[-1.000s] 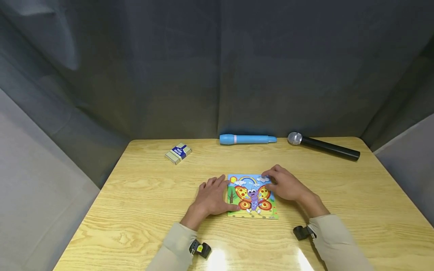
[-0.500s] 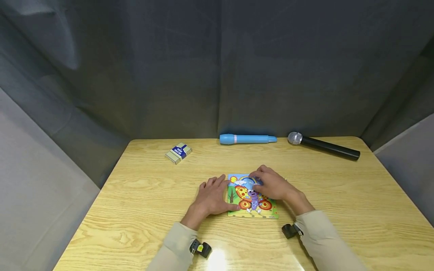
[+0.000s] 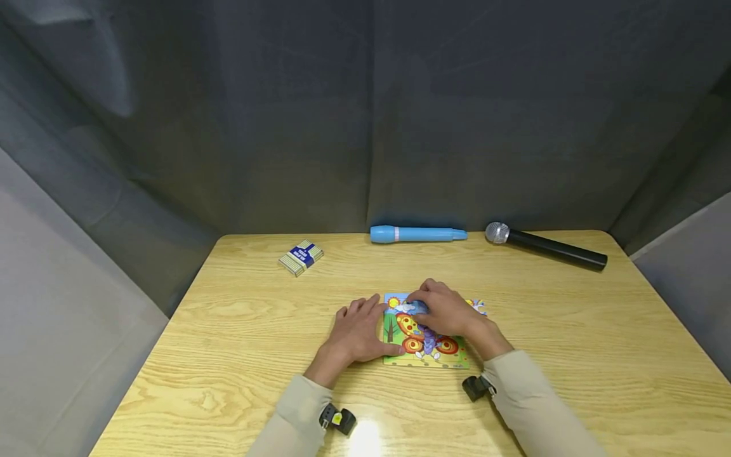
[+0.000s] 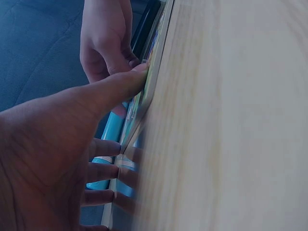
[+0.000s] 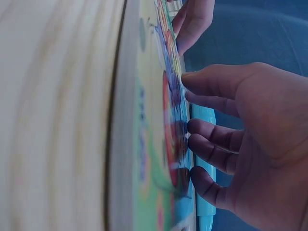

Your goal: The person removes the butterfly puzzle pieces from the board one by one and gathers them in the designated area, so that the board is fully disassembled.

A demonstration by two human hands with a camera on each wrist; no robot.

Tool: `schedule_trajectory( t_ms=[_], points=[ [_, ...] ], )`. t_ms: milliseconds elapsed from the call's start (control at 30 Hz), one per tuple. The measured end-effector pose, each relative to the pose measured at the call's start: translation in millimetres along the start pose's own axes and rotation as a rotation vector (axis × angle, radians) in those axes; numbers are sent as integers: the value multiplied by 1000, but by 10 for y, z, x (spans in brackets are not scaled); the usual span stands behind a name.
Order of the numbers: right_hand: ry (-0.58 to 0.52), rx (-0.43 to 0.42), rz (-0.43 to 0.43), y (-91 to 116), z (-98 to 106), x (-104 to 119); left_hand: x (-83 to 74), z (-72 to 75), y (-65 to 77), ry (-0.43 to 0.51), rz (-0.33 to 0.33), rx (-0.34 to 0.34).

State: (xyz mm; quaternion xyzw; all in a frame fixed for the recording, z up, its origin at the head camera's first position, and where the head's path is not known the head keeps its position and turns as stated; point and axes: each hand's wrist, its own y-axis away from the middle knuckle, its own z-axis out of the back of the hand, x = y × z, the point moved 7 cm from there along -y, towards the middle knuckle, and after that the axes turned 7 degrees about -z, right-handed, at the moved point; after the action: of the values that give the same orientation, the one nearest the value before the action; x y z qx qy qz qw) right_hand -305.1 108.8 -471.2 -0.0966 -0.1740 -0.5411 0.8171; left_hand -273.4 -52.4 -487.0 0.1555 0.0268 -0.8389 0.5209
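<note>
A butterfly picture puzzle (image 3: 412,346) lies flat on the table, with a sun and tree along its left side. My left hand (image 3: 356,333) rests at its left edge, fingers spread over the tabletop and the thumb on the puzzle's lower left. In the left wrist view, that thumb (image 4: 120,86) reaches across the puzzle's edge. My right hand (image 3: 442,311) is over the upper part, hiding the rainbow and the butterfly's upper right wing. The right wrist view shows its bent fingertips (image 5: 197,142) and thumb touching the puzzle's face, spaced apart.
A small colourful piece (image 3: 476,306) shows on the table just beyond my right wrist. Along the back edge lie a blue marker-like tube (image 3: 425,235) and a black microphone (image 3: 548,249). A striped bundle with a blue label (image 3: 301,257) lies back left. A dark curtain (image 3: 365,114) hangs behind.
My right hand has slid left across the puzzle from its upper right corner towards the upper middle, uncovering the small colourful piece at right. The left hand and puzzle have stayed put.
</note>
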Motion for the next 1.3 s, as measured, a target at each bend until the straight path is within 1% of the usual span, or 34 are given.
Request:
schedule_trajectory(
  t_ms=[233, 567, 733, 933, 1100, 1300],
  points=[
    [10, 23, -33, -34, -30, 19, -4, -21, -5, -8, -5, 2],
    [-46, 61, -76, -78, -19, 32, -6, -5, -8, 3, -3, -4],
    [-24, 61, -89, -88, -29, 12, 0, 3, -5, 2, 1, -5],
    [-32, 42, -101, -75, -13, 10, 2, -4, -8, 0, -3, -5],
    [-61, 2, -94, -49, -2, 2, 0, -2, -8, 4, -7, -6],
    [-82, -35, -107, -15, 22, -47, 6, -2, -3, -4, -5, -10]
  ],
)
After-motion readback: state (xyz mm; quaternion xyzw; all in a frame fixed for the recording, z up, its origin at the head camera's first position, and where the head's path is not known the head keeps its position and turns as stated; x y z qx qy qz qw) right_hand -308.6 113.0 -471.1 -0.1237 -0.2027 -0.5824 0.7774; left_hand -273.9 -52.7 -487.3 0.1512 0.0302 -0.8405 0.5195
